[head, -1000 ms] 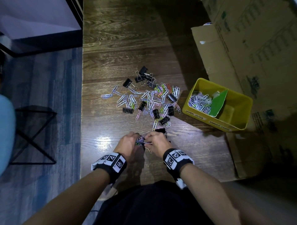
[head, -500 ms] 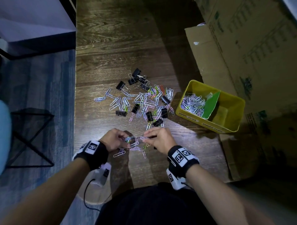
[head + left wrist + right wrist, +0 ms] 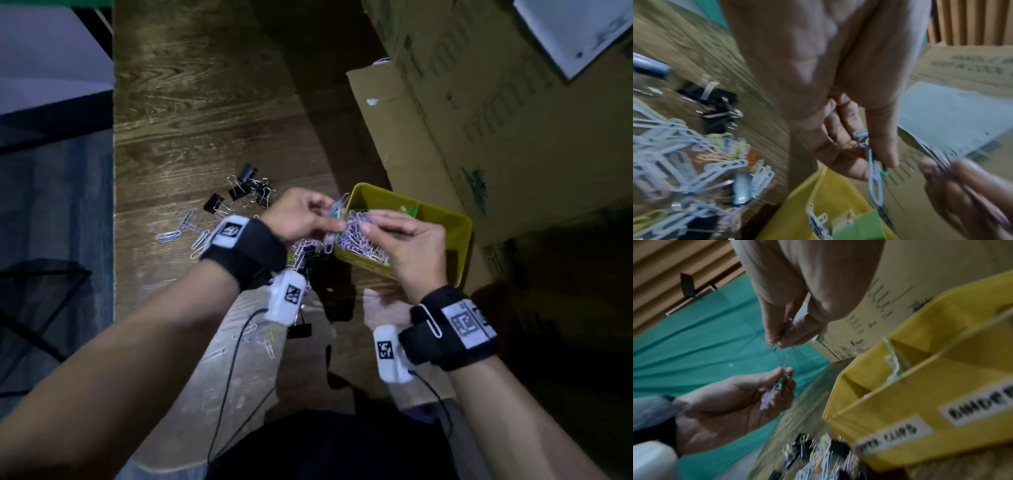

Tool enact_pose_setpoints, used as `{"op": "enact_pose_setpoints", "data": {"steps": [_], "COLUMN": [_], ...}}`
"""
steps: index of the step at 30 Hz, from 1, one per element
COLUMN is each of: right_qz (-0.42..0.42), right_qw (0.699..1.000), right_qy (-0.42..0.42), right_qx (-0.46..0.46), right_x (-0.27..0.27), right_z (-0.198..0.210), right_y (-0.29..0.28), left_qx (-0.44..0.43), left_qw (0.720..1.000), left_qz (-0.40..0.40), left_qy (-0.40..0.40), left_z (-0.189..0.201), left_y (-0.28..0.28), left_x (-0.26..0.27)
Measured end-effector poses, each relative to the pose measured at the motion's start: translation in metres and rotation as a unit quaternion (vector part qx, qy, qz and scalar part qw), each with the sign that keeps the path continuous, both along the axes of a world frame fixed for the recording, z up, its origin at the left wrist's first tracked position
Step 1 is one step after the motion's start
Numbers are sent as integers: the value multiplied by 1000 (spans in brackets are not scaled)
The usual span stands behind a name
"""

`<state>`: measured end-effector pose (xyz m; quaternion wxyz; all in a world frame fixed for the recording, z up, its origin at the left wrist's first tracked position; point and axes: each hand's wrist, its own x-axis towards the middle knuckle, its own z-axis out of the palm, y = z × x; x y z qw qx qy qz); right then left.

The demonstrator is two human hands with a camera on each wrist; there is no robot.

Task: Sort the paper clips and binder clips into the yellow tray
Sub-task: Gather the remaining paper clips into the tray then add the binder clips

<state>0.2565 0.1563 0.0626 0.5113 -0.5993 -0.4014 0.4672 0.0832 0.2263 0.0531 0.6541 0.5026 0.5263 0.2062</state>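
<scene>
The yellow tray (image 3: 460, 240) stands right of the clip pile, split by a green divider (image 3: 859, 225). Its near-left compartment holds a heap of paper clips (image 3: 359, 240). Both hands hover over that tray's left end. My left hand (image 3: 334, 219) pinches a small bunch of paper clips (image 3: 874, 170) between thumb and fingers. My right hand (image 3: 368, 222) pinches a few more paper clips (image 3: 786, 331) close beside it. Black binder clips (image 3: 246, 192) and loose paper clips (image 3: 185, 229) lie on the wooden table (image 3: 205, 120), partly hidden by my left wrist.
Large cardboard boxes (image 3: 479, 120) stand right behind and beside the tray. The table's left edge drops to blue carpet (image 3: 51, 205). A few stray paper clips (image 3: 267, 346) and one binder clip (image 3: 299, 330) lie near the front edge, under my forearms.
Both hands lifted from the table's front edge and moved forward and right to the tray, carrying paper clips. The head view tilted closer to the tray.
</scene>
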Motion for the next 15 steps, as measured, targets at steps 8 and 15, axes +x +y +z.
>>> {"op": "enact_pose_setpoints", "data": {"steps": [8, 15], "right_qz": [-41, 165], "right_qw": [991, 913], "right_qy": [-117, -354], "right_qx": [-43, -116], "right_x": [35, 32], "right_z": [-27, -51], "right_y": [52, 72], "left_qx": [138, 73], "left_qw": [929, 988], "left_qz": [-122, -10], "left_qy": [322, 137], "left_z": [-15, -16], "left_y": [12, 0], "left_x": [78, 42]}}
